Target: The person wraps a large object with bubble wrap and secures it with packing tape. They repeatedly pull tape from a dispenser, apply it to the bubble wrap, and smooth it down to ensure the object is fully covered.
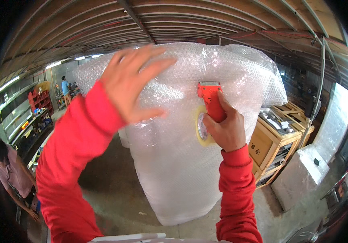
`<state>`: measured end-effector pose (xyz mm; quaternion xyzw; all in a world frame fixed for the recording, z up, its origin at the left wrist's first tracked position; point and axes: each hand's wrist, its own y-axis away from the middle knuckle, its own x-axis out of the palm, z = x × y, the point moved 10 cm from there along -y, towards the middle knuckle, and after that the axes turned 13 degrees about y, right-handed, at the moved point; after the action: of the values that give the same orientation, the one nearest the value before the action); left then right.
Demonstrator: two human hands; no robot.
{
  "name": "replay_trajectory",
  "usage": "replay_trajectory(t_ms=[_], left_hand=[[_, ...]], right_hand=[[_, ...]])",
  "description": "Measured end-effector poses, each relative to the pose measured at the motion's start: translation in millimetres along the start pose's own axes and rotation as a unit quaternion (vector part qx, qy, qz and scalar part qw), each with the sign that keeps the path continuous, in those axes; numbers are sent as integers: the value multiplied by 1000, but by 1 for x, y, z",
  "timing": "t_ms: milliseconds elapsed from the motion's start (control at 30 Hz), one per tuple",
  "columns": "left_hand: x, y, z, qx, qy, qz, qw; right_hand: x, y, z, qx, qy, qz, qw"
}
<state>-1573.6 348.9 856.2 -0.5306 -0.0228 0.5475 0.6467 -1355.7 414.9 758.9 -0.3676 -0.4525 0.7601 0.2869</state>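
A large upright bundle in clear bubble wrap (pixel 174 170) stands right in front of me, and the wrap hides what is inside. My right hand (pixel 230 128) grips a red tape dispenser (pixel 212 99) by its handle, thumb and fingers closed round it. On the dispenser sits a roll of yellowish clear tape (pixel 204 139), close to the wrap's face; I cannot tell whether it touches. My left hand (pixel 127 83), a little blurred, is raised at the bundle's upper left with fingers spread and nothing held. Whether its palm touches the wrap cannot be made out.
At the right are a wooden crate (pixel 265 148) with items on top and wrapped panels (pixel 309 170) leaning beside a post. A person (pixel 14 170) bends at the lower left near a cluttered workbench (pixel 34 129). Farther back another person (pixel 65 91) stands by red shelving (pixel 40 100).
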Motion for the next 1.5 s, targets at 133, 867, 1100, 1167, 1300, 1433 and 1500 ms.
replay_trajectory(t_ms=[133,867,1100,1167,1300,1433,1500], left_hand=[[41,67,35,-31,-159,97,982],[165,-108,12,211,-185,39,959],[169,-107,10,184,-179,54,965],[180,-106,18,163,-189,96,964],[170,-112,11,155,-174,105,967],[151,-112,-28,160,-195,94,963],[146,-98,-57,194,-165,43,966]], right_hand=[[-6,-3,-1,8,33,20,999],[20,56,-44,98,52,192,975],[-12,51,-19,80,46,258,962],[-21,52,-27,161,98,345,920],[-29,33,-20,129,131,381,906],[-8,22,-32,129,122,373,911],[7,22,-35,130,106,372,913]])
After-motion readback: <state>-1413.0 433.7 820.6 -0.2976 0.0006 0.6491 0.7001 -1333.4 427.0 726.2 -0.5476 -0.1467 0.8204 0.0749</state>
